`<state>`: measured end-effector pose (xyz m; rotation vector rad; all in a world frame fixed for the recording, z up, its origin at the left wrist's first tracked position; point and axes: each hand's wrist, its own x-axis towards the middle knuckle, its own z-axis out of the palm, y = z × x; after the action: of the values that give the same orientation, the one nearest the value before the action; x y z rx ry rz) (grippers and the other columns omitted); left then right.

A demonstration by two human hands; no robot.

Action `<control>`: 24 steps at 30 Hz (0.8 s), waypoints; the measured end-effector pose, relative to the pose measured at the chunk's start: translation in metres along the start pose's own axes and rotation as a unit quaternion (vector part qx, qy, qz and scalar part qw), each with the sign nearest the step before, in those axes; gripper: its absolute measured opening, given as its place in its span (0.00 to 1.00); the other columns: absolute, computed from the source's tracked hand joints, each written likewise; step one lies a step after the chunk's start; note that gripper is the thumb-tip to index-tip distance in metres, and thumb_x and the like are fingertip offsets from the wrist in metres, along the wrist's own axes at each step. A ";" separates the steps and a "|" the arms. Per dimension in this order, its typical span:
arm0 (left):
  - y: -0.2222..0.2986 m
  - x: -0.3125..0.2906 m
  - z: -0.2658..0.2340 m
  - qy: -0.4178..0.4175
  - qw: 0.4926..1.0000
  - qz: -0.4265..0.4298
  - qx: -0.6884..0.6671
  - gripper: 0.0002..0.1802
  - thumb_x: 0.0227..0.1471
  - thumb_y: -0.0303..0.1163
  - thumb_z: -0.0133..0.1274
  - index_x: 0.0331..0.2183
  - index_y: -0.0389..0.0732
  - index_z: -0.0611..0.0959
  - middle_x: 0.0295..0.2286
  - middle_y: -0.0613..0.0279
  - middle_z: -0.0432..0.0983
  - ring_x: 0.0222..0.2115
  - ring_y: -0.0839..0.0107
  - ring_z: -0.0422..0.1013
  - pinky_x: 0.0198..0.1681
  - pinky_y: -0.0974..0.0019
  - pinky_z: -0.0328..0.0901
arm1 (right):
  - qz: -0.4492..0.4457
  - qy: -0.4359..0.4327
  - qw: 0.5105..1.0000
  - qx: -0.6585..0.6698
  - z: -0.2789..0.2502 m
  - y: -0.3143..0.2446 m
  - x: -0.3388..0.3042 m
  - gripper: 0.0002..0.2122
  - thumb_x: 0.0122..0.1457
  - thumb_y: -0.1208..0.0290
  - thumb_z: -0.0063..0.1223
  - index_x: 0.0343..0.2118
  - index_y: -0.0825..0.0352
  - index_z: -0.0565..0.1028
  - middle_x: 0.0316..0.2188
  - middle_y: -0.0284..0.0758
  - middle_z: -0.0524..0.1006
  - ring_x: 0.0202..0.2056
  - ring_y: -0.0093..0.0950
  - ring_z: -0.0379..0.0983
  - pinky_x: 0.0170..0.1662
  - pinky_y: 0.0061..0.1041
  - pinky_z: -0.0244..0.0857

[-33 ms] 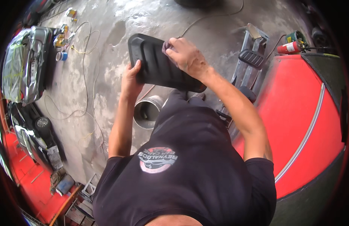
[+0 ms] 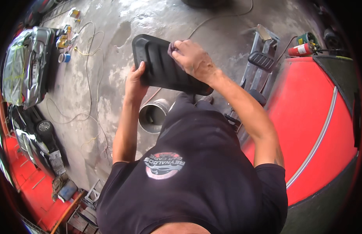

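The black ribbed panel [image 2: 159, 64] is held up in the upper middle of the frame, above the floor [image 2: 122, 23], tilted so that its left end sits higher than its right. The left hand [image 2: 136, 81] grips its lower left edge, thumb laid over the face; the other fingers are behind the panel, so how far they curl cannot be told. The right hand [image 2: 193, 58], fingers bent in and bunched, pinches a dark purple cloth [image 2: 172, 48] at the panel's upper edge, near the middle of its length; it looks to be touching there, though the contact itself is partly covered. The step in hand appears to be wiping the panel, the left hand steadying while the right works the cloth. Judging from this, the next move calls for a firm left grip and light, even pressure along the grooves and toward the lower right end, which has little support from below. A metal bucket [image 2: 159, 105] stands on the floor just below the panel in the frame, and a stepladder [image 2: 247, 76] stands to the right, apart from both hands.
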<state>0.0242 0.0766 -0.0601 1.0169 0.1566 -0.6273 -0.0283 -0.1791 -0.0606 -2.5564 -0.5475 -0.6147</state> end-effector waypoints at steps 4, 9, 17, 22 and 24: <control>-0.003 0.002 -0.016 0.016 0.998 0.040 -0.048 0.14 0.66 0.34 0.54 0.48 0.34 0.79 0.40 0.56 0.82 0.40 0.63 0.81 0.45 0.57 0.76 | -0.075 -0.076 0.994 0.033 0.001 -0.014 -0.013 0.07 0.53 0.75 0.55 0.34 0.64 0.81 0.46 0.35 0.75 0.47 0.36 0.72 0.49 0.35 0.70; -0.004 -0.005 -0.014 0.055 0.996 0.044 -0.050 0.15 0.66 0.34 0.54 0.48 0.33 0.80 0.42 0.55 0.82 0.42 0.62 0.80 0.48 0.56 0.75 | -0.051 -0.089 0.983 0.155 -0.020 -0.028 -0.041 0.10 0.45 0.81 0.60 0.34 0.68 0.82 0.44 0.35 0.77 0.45 0.36 0.75 0.46 0.34 0.71; -0.005 -0.003 -0.059 0.040 0.992 0.055 -0.110 0.18 0.69 0.33 0.48 0.56 0.37 0.74 0.49 0.55 0.79 0.49 0.60 0.77 0.57 0.53 0.70 | 0.246 0.115 0.951 0.150 -0.027 0.000 -0.098 0.10 0.54 0.82 0.55 0.40 0.71 0.82 0.44 0.42 0.78 0.44 0.41 0.76 0.47 0.38 0.72; -0.015 -0.008 -0.034 0.013 0.996 0.040 -0.080 0.17 0.67 0.37 0.53 0.52 0.39 0.77 0.46 0.59 0.82 0.46 0.62 0.80 0.51 0.53 0.74 | 0.250 0.128 0.952 0.118 0.004 -0.002 -0.080 0.07 0.55 0.83 0.55 0.36 0.69 0.81 0.37 0.40 0.78 0.41 0.41 0.76 0.44 0.38 0.73; -0.025 -0.012 -0.050 -0.028 0.998 -0.004 -0.056 0.18 0.67 0.38 0.52 0.53 0.39 0.77 0.47 0.58 0.81 0.46 0.62 0.79 0.51 0.54 0.74 | 0.194 0.115 0.967 0.117 -0.006 0.004 -0.047 0.07 0.56 0.82 0.54 0.36 0.67 0.82 0.36 0.39 0.78 0.40 0.40 0.76 0.44 0.37 0.73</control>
<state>0.0084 0.1145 -0.1004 0.8895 0.1453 -0.6477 -0.0674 -0.1984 -0.0808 -2.2425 -0.0314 -0.6477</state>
